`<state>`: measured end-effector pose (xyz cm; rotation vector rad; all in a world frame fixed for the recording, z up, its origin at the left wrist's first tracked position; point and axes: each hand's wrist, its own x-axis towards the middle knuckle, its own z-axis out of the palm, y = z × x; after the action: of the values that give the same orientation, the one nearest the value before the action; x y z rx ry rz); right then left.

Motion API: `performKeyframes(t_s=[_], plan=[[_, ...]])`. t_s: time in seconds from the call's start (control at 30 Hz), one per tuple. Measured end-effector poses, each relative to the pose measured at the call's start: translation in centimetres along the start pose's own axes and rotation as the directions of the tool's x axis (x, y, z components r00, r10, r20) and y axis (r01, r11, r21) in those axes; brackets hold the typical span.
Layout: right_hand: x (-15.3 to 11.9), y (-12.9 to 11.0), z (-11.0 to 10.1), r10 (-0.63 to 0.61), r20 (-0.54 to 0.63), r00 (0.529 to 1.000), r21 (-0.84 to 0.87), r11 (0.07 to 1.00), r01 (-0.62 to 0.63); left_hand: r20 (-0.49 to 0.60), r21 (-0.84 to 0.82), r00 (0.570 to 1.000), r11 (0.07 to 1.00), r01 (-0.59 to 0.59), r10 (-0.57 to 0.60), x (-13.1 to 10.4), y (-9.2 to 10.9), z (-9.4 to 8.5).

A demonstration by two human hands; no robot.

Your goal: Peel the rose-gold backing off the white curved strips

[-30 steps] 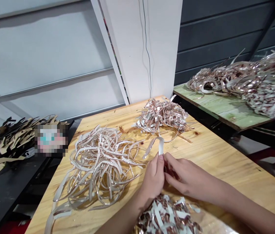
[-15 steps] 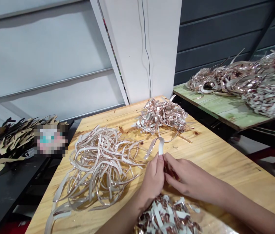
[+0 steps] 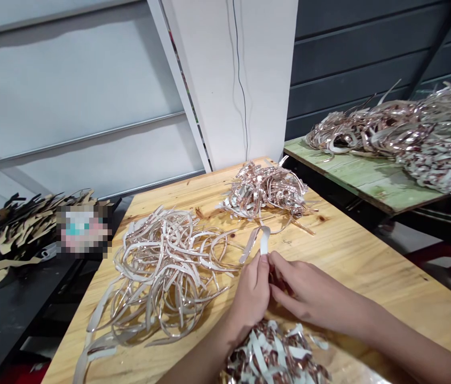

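"Strip (image 3: 264, 242) first: where do you have it?"

"Just above your left hand (image 3: 252, 290), at its 12 o'clock. Your left thumb and fingers are clamped on it; above them it folds over, and its tip droops towards 10 o'clock."

"And your right hand (image 3: 299, 288)?"

"It sits at your left hand's 3 o'clock, fingertips close beside the left ones. Its finger and thumb are bent, but the tips are partly hidden, so I can't tell whether you have them closed on anything."

"How would you work well from there?"

"Pinch the strip flat so it doesn't twist. Let your left hand anchor while your right does the fine work, and pull gently: such thin material will probably crease."

"Anything to watch?"

"The loose strips (image 3: 165, 266) at 9 o'clock lie near that drooping tip and could snag it. The shiny heap (image 3: 267, 189) at 12 o'clock is farther up the table (image 3: 369, 288); the bushy bundle (image 3: 275, 357) at 6 o'clock sits between your forearms, so mind your wrists."
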<state>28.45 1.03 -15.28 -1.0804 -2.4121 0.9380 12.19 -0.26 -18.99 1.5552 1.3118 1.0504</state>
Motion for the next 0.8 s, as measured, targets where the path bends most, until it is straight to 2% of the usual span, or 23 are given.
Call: performKeyframes(t_s=[0.27, 0.5, 0.63, 0.8], plan=[[-0.36, 0.06, -0.09, 0.017, 0.026, 1.0, -0.035, 0.999, -0.016, 0.009, 0.02, 1.0, 1.0, 0.006, -0.006, 0.01, -0.12, 0.12], [-0.37, 0.23, 0.0, 0.022, 0.043, 0.999, -0.051, 0.999, -0.019, 0.026, 0.046, 0.998, 0.998, -0.05, 0.049, 0.15, -0.13, 0.0], [-0.32, 0.21, -0.1, 0.006, 0.06, 0.998, -0.031, 1.0, -0.004, 0.029, 0.081, 0.999, 0.996, -0.027, 0.025, 0.22, 0.07, -0.06], [-0.2, -0.57, -0.47, 0.013, 0.062, 0.998, -0.07, 0.997, -0.009, 0.032, 0.048, 0.999, 0.999, -0.006, 0.004, 0.14, 0.27, -0.01]])
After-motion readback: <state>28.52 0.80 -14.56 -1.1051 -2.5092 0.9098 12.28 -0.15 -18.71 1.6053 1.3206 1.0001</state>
